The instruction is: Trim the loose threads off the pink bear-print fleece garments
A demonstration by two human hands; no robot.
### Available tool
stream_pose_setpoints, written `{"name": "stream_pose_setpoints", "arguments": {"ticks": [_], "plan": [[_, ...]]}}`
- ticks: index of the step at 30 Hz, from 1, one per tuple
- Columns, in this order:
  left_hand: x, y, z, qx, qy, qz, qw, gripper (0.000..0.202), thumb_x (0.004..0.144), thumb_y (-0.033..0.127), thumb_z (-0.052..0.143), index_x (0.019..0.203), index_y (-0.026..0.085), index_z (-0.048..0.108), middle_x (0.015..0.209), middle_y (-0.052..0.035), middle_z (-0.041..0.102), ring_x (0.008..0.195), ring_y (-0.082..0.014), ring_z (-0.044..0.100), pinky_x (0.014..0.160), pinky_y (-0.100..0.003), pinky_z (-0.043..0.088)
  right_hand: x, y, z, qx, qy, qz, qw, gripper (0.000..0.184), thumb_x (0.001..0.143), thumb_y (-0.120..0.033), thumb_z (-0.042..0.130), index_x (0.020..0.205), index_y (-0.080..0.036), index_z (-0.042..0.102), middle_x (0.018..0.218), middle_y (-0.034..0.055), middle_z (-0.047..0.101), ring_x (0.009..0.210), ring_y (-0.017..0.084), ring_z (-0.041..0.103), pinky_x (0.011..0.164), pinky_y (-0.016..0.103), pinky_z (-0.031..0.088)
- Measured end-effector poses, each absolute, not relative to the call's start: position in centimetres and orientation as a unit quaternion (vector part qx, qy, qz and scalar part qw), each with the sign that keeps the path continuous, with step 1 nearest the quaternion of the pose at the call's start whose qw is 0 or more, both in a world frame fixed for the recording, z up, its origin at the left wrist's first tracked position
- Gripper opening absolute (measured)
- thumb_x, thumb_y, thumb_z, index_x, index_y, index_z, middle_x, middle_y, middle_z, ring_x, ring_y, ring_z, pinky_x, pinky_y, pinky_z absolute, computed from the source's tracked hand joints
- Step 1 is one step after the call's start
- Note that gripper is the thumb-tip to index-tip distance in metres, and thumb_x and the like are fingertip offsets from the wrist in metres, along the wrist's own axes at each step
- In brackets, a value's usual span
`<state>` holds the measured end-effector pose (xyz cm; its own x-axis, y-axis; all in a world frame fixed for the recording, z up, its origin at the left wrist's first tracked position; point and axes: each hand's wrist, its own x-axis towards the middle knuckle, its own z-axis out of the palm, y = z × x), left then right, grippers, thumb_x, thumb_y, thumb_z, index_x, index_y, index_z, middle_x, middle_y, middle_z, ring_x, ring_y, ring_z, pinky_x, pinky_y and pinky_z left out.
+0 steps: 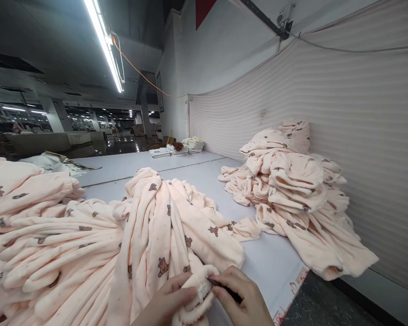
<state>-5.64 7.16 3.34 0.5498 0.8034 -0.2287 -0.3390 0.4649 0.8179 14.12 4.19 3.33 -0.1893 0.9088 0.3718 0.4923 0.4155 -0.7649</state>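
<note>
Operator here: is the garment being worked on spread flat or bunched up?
Bunched up: the garment lies gathered in deep folds on the table.

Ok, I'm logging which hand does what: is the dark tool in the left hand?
No, the dark tool is in the right hand, while the left hand pinches the pale pink fabric.

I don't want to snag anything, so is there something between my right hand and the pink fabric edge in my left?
Only the dark tool in your right hand, its tip at the fabric edge your left hand holds. Nothing else visible stands between them.
</note>
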Motion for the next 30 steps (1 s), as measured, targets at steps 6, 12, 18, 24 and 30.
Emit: {"name": "stream_pose_setpoints", "arguments": {"ticks": [6,12,18,24,30], "plan": [[-5.5,7.6,2.0,0.413,0.280,0.348,0.794,0.043,0.065,0.035,0.078,0.100,0.012,0.070,0.070,-0.0033,0.063,0.061,-0.0100,0.053,0.057,-0.018,0.037,14.2,3.7,3.4,-0.497,-0.745,0.230,0.380,0.026,0.084,-0.026,0.059,0.109,-0.021,0.068,0.093,0.0070,0.065,0.085,0.019,0.066,0.073,0.023,0.051],[-5.7,7.6,2.1,0.422,0.293,0.323,0.795,0.046,0.065,0.038,0.077,0.101,0.012,0.068,0.066,-0.0019,0.059,0.053,-0.0094,0.050,0.051,-0.019,0.035,14.1,4.4,2.3,-0.454,-0.713,0.240,0.478,0.021,0.087,-0.026,0.055,0.102,-0.021,0.068,0.085,0.0051,0.066,0.081,0.017,0.066,0.072,0.022,0.051],[-5.2,7.5,2.5,0.404,0.304,0.341,0.792,0.044,0.060,0.038,0.080,0.095,0.015,0.070,0.066,-0.0002,0.059,0.063,-0.0130,0.053,0.062,-0.023,0.041,14.2,3.9,2.9,-0.483,-0.751,0.202,0.401,0.026,0.086,-0.027,0.057,0.109,-0.022,0.066,0.088,0.0048,0.065,0.080,0.017,0.066,0.070,0.022,0.051],[-4.5,7.5,2.9,0.418,0.315,0.342,0.780,0.035,0.060,0.035,0.077,0.085,0.013,0.067,0.064,0.0012,0.056,0.059,-0.0109,0.048,0.058,-0.022,0.038,14.0,3.9,2.7,-0.496,-0.752,0.153,0.406,0.023,0.087,-0.024,0.053,0.105,-0.025,0.067,0.087,0.0034,0.066,0.079,0.017,0.067,0.068,0.021,0.051],[-4.4,6.5,3.7,0.661,0.442,0.282,0.537,0.009,0.070,0.022,0.053,0.075,0.018,0.060,0.062,0.0028,0.053,0.061,-0.0142,0.049,0.058,-0.024,0.035,13.8,5.1,1.4,-0.543,-0.648,0.225,0.485,0.021,0.082,-0.031,0.058,0.099,-0.021,0.061,0.082,0.0021,0.066,0.073,0.017,0.064,0.066,0.022,0.050]]}}
